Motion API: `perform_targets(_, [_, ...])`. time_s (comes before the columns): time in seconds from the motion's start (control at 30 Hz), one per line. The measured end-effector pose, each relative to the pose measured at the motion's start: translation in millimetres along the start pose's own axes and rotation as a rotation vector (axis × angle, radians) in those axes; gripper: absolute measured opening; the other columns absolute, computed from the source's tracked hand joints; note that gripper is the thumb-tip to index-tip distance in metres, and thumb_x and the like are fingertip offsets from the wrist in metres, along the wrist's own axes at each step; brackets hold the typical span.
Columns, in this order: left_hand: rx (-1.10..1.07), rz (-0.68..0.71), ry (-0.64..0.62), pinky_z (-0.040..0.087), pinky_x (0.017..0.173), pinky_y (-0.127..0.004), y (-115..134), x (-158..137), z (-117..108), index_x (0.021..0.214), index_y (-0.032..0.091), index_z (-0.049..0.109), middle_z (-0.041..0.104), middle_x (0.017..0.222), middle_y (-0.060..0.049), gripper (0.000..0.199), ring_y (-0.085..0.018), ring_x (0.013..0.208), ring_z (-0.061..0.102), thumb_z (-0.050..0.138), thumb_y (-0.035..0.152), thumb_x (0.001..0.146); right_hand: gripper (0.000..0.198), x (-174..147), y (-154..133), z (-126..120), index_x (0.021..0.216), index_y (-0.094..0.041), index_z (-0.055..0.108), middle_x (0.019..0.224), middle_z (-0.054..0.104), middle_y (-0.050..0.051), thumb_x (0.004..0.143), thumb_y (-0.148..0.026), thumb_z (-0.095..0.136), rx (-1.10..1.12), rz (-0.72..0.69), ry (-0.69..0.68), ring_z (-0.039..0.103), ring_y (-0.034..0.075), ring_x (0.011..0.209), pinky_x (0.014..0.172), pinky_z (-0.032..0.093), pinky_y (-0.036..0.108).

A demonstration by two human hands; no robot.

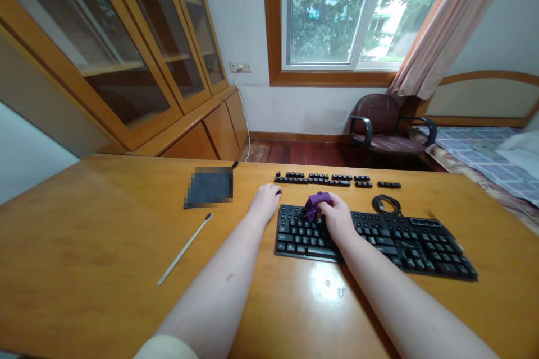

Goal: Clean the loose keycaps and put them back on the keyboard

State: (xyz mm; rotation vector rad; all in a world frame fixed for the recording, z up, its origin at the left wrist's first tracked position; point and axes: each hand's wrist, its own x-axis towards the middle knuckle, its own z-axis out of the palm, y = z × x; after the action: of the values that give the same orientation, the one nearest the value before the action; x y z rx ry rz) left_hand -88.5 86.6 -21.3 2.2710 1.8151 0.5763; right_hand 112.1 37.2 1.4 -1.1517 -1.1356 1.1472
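Observation:
My right hand [338, 219] pinches a crumpled purple cloth [314, 206] over the upper left part of a black keyboard [381, 240]. Some keys under that hand are hidden. To the left of the keyboard's top corner, my left hand [265, 202] rests low over the desk with its fingers closed on a small black keycap [278, 192]. Just beyond, loose black keycaps [311, 180] stand in two rows along the far side of the desk.
A coiled black cable [386, 204] lies behind the keyboard. Left of my arms are a thin white brush [185, 248] and a dark, blurred-out flat object [209, 186] on the wooden desk [84, 252]. An armchair [381, 123] stands beyond the desk.

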Motion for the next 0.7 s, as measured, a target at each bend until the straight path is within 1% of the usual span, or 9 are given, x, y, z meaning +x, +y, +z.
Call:
perform_targets(0.07, [-0.087,0.030,0.020,0.043,0.090,-0.036,2,-2,-2,0.098,0.017,0.066,0.065,0.100,-0.010,0.024,-0.022,0.097,0.058,0.051,0.020,0.080,0.015,0,0,0,0.069,-0.016,0.062,0.050,0.054,-0.004,0.066,-0.031,0.063,0.011,0.009,0.006,0.045,0.010,0.044,0.046,0.035,0.023])
perform_targets(0.17, [-0.309,0.028,0.129,0.045,0.091,-0.033,14,-8,-9,0.096,0.018,0.067,0.065,0.100,-0.008,0.022,-0.019,0.096,0.058,0.055,0.021,0.078,0.016,1,2,1,0.073,-0.017,0.062,0.051,0.057,-0.004,0.065,-0.031,0.063,0.022,0.020,0.010,0.047,0.011,0.045,0.047,0.038,0.024])
perform_targets(0.23, [-0.503,-0.036,0.182,0.049,0.084,-0.032,29,-14,-15,0.092,0.018,0.067,0.066,0.095,-0.006,0.020,-0.017,0.087,0.061,0.059,0.022,0.075,0.019,2,5,1,0.078,-0.017,0.063,0.056,0.061,-0.002,0.065,-0.031,0.063,0.012,0.012,-0.010,0.051,0.013,0.048,0.049,0.041,0.026])
perform_targets(0.3, [-0.683,-0.108,0.166,0.052,0.079,-0.032,46,-23,-20,0.087,0.017,0.068,0.068,0.088,-0.006,0.019,-0.016,0.078,0.063,0.065,0.022,0.070,0.022,3,7,1,0.083,-0.016,0.065,0.066,0.066,0.002,0.066,-0.030,0.062,-0.011,-0.009,-0.052,0.055,0.015,0.054,0.052,0.045,0.027])
perform_targets(0.37, [-0.828,-0.158,0.187,0.052,0.080,-0.032,59,-33,-23,0.088,0.015,0.068,0.068,0.089,-0.007,0.022,-0.017,0.079,0.064,0.067,0.022,0.068,0.024,3,9,1,0.088,-0.017,0.066,0.077,0.069,0.005,0.068,-0.030,0.061,-0.042,-0.033,-0.111,0.060,0.017,0.062,0.059,0.049,0.029])
perform_targets(0.43, [-0.864,-0.174,0.241,0.051,0.083,-0.033,64,-44,-22,0.089,0.016,0.068,0.068,0.092,-0.007,0.022,-0.017,0.083,0.064,0.067,0.022,0.068,0.026,2,9,1,0.092,-0.018,0.067,0.086,0.070,0.005,0.070,-0.029,0.059,-0.076,-0.071,-0.167,0.063,0.019,0.074,0.070,0.050,0.032])
perform_targets(0.53, [-0.775,-0.113,0.281,0.047,0.091,-0.035,60,-57,-15,0.088,0.021,0.070,0.067,0.098,-0.005,0.018,-0.018,0.095,0.061,0.064,0.024,0.072,0.025,0,6,1,0.093,-0.020,0.069,0.091,0.071,0.004,0.071,-0.026,0.058,-0.151,-0.149,-0.254,0.063,0.021,0.090,0.086,0.046,0.037])
perform_targets(0.63, [-0.741,-0.040,0.245,0.045,0.094,-0.035,54,-61,-9,0.090,0.023,0.071,0.066,0.100,-0.004,0.018,-0.016,0.098,0.059,0.057,0.023,0.077,0.024,-1,4,0,0.090,-0.022,0.071,0.090,0.071,0.003,0.070,-0.021,0.058,-0.260,-0.212,-0.321,0.063,0.022,0.089,0.087,0.045,0.038])
perform_targets(0.7, [-0.766,-0.010,0.232,0.046,0.092,-0.034,53,-59,-6,0.088,0.022,0.071,0.067,0.095,-0.004,0.018,-0.016,0.094,0.060,0.057,0.022,0.078,0.024,-1,4,0,0.088,-0.023,0.072,0.089,0.071,0.003,0.069,-0.019,0.057,-0.300,-0.224,-0.314,0.063,0.022,0.088,0.086,0.045,0.038])
